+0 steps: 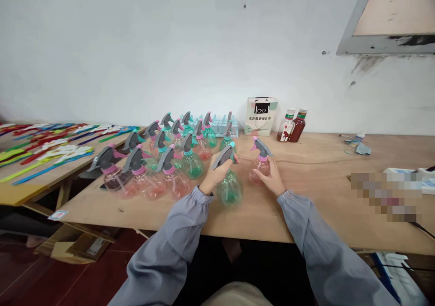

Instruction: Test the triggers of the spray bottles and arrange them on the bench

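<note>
Green spray bottle [230, 191], frame centre: left hand [216, 173] grips its neck. Right hand [273, 179] half-curls round pink spray bottle [257, 167]. Forearms [173, 235] slant inward from frame bottom.

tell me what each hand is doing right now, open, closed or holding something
Left hand: closed, holding a green spray bottle by its grey sprayer head.
Right hand: closed around the side of a pink spray bottle.

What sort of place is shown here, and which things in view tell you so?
Probably a workshop or packing room: many spray bottles stand grouped on a wooden table, and brightly coloured strips lie spread over a second table.
</note>
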{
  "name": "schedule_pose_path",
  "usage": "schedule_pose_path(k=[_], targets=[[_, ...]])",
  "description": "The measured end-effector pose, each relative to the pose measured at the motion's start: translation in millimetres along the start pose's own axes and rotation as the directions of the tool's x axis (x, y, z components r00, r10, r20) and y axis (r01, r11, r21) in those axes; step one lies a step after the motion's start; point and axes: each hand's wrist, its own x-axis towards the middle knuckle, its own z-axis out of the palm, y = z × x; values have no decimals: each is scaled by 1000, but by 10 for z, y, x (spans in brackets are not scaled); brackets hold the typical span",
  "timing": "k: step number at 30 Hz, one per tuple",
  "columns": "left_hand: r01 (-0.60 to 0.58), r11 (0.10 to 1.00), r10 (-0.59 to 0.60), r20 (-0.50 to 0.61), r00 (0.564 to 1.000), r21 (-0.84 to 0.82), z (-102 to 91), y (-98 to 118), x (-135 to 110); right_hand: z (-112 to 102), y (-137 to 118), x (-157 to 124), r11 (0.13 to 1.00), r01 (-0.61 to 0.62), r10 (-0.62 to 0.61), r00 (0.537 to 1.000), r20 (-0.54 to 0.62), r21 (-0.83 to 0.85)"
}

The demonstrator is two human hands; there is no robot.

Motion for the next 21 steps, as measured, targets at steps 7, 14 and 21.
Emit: schedule_pose_path(k=[7,14,21], targets=[[-45,968,88,-163,983,249,-34,-346,245,3,-9,-17,996,-49,48,999,7,74],[-21,987,66,-285,956,158,-49,-662,386,7,-38,-52,982,-93,84,995,62,166],[-10,991,46,-264,963,136,-103,-818,341,-199,-39,362,969,-30,12,997,72,244]])
